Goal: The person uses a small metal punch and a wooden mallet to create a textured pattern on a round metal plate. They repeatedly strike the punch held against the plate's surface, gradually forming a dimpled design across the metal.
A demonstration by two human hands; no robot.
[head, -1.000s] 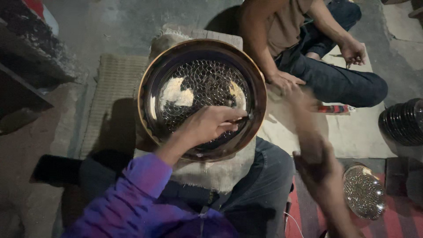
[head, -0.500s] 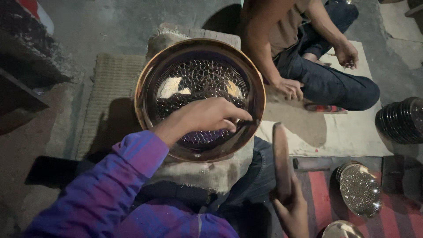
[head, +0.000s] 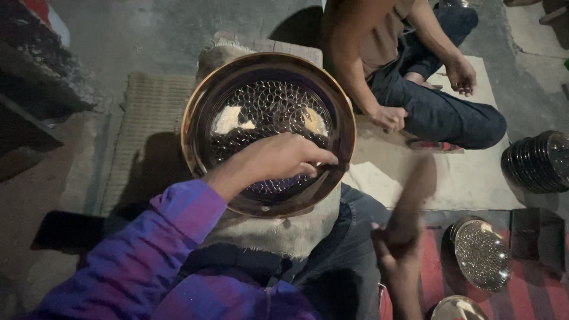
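Big round hammered brass dish [head: 269,112] sits on a burlap-covered block [head: 278,228], against the person's knees. Left hand [head: 278,160] lies across its lower half, fingers pinched shut on a thin dark tool at the rim. Right hand [head: 398,249] grips a blurred wooden mallet [head: 415,195]. Looks mid-texturing; next strike needs the tool steady. Tool tip too dark to read. Smaller dimpled dish [head: 481,253] right, stacked dark bowls [head: 538,161] beyond.

A person sitting cross-legged [head: 415,89] across from you, a woven mat [head: 145,124] on your left, stacked dark bowls [head: 536,161] on your right, a small hammered dish [head: 481,255] beside your knee.
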